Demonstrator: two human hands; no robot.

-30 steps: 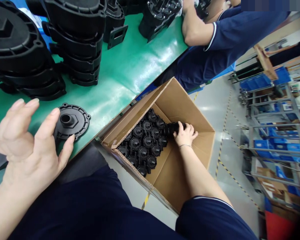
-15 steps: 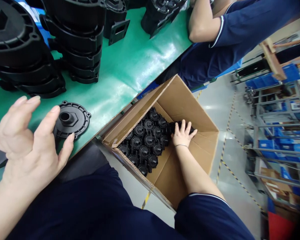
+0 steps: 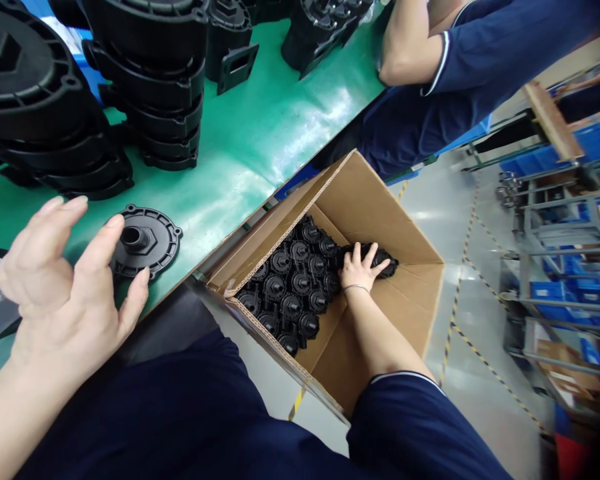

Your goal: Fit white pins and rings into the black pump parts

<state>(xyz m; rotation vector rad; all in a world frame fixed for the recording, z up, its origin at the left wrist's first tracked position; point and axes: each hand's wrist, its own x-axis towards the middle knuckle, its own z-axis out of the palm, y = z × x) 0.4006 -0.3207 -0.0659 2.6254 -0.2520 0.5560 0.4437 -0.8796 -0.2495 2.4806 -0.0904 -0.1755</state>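
Note:
My left hand hovers at the table's edge with its fingers apart and holds nothing. Beside its fingertips a round black housing with a short central spout sits on the green table. My right hand is down inside a cardboard box, fingers spread over a black part near the box's far wall. Rows of similar black parts fill the side of the box nearer the table. The underside of my right hand is hidden.
Tall stacks of black housings stand at the back left of the table. Another person's bent arm rests at the table's far edge. Beyond the box are a taped floor and shelving with blue bins.
My right hand has shifted slightly left over the black part, so more of that part shows. My left hand stays nearly where it was, with its fingers still apart.

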